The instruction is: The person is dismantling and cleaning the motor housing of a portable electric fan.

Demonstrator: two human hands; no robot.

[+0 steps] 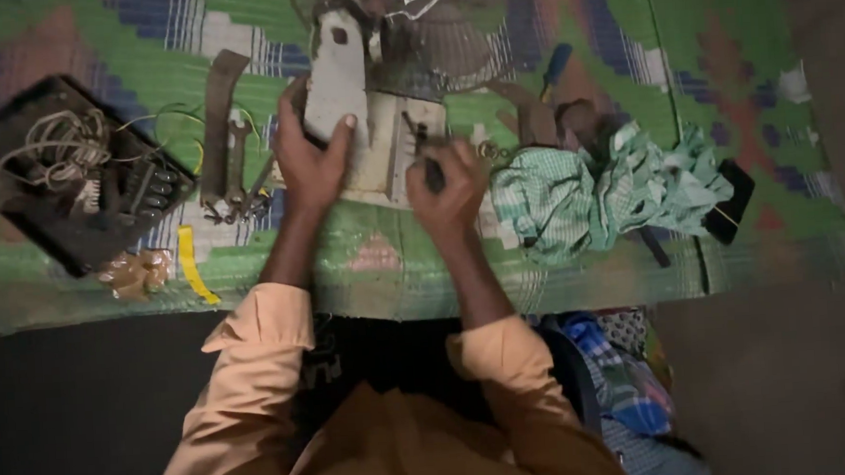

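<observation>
Two hands on the pale fan housing: left hand, grip closed around its upright part. Right hand, grip closed on a dark tool handle, just right of it. Wrench left of the housing, checked cloth right.

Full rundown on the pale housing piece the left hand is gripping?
The pale housing piece is an off-white, grubby part, looks like plastic or painted metal, with a rounded top and a dark hole near that end. It stands tilted over a flat cream base panel on the green patterned mat. The left hand clasps its lower end, thumb on the front face. The right hand works a dark tool beside it; contact between the two is unclear.
</observation>
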